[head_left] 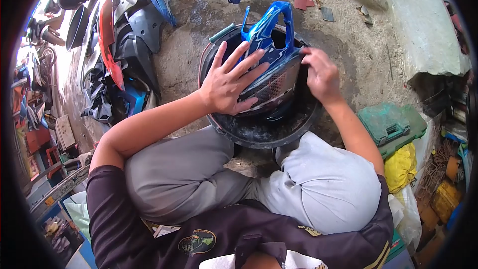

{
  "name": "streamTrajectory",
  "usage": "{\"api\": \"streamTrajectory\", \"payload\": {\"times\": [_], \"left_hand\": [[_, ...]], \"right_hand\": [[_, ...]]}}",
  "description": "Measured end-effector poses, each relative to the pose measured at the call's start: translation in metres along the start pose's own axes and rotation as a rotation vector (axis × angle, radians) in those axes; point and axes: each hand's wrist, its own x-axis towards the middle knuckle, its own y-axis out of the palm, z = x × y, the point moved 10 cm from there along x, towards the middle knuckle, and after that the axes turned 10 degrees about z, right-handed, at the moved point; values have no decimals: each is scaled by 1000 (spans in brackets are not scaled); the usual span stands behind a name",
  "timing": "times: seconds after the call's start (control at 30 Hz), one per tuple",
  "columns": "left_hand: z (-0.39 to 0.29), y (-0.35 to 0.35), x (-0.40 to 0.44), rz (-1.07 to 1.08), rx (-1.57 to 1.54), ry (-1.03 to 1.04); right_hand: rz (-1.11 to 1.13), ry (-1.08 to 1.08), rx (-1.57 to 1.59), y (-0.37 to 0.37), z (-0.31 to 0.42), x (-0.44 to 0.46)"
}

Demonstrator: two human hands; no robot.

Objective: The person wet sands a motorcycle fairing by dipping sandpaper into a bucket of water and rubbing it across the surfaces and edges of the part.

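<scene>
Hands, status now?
Left hand: open, fingers spread, palm down on the blue panel.
Right hand: fingers curled at the panel's right edge; grip can't be told.

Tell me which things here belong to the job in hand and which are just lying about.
In the job:
Blue panel, under the left hand and at the right hand's fingertips
Black basin beneath it

Apparently lying about:
Green case
Yellow bag
Red panel

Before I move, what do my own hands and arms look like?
Your left hand and right hand are bare, with no gloves, rings or watch visible. Plain-looking, dark short sleeves end near the elbows, leaving both forearms uncovered.
</scene>
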Motion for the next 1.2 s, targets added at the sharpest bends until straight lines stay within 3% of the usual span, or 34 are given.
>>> {"api": "streamTrajectory", "payload": {"times": [0.07,0.2,0.33,0.47,0.53,0.7,0.83,0.93,1.03,1.2], "left_hand": [[0,-2,1,2,0,-3],[2,-2,1,-7,10,9],[1,-1,2,-12,9,8],[4,-1,4,-1,8,7],[3,-1,2,-4,4,5],[4,-3,4,-13,1,12],[5,0,3,-12,8,9],[7,-2,4,-19,17,16],[6,-2,5,-21,27,25],[8,-1,7,0,31,13]], "right_hand": [[-8,89,20,0,-15,1],[33,-133,-41,5,24,7],[53,-42,-55,4,5,11],[68,-152,-18,7,23,9],[46,-34,-29,1,-2,14],[126,-203,-1,3,36,19],[66,8,25,-1,-14,21],[62,-152,1,-1,14,21],[113,-71,-5,-1,-13,20],[96,-230,-51,6,24,12]]}}
